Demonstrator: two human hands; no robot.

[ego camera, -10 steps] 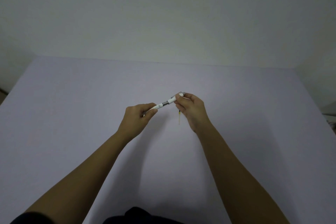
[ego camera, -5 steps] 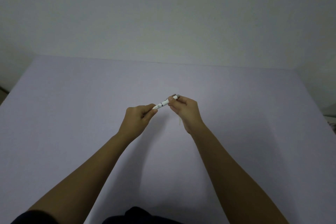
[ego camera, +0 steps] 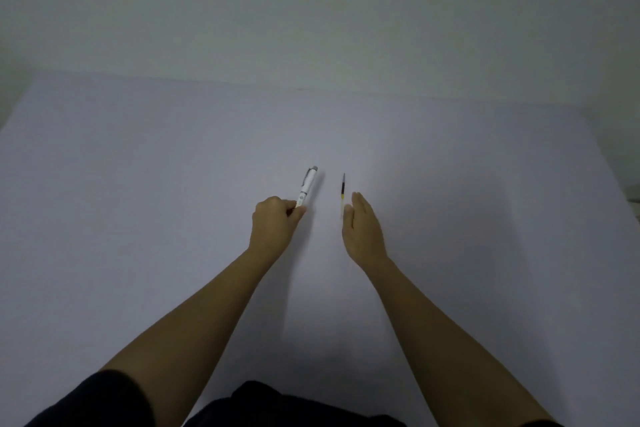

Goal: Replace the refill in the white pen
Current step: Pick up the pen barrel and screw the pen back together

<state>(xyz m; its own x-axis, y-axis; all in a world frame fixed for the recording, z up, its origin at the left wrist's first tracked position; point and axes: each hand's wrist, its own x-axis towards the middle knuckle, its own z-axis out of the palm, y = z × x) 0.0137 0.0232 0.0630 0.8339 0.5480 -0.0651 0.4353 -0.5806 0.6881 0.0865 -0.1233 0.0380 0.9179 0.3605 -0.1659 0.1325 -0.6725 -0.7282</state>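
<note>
Head view of a pale lavender desk [ego camera: 138,218] set against a plain light wall [ego camera: 311,10]; both bare forearms reached forward from the lower edge of the view, with dark clothing [ego camera: 104,402] visible at the bottom. The left hand [ego camera: 273,222] was curled into a loose fist, its fingers [ego camera: 294,211] closed around the near end of the white pen [ego camera: 307,186]; the pen pointed away from the person and slightly to the right, its grey capped end farthest from the hand and a clip visible along the barrel; whether the far end rested on the desk or was held just above it could not be told, though a soft shadow lay along its right side. The refill [ego camera: 343,192] lay apart from the pen, to its right, roughly parallel to it; it showed a thin dark far tip, a dark section, a short yellow band and a pale near end. The right hand [ego camera: 362,229] was flat and open, fingers extended together and gripping nothing; its thumb side sat just beside the near end of the refill, and contact between them could not be determined.
</note>
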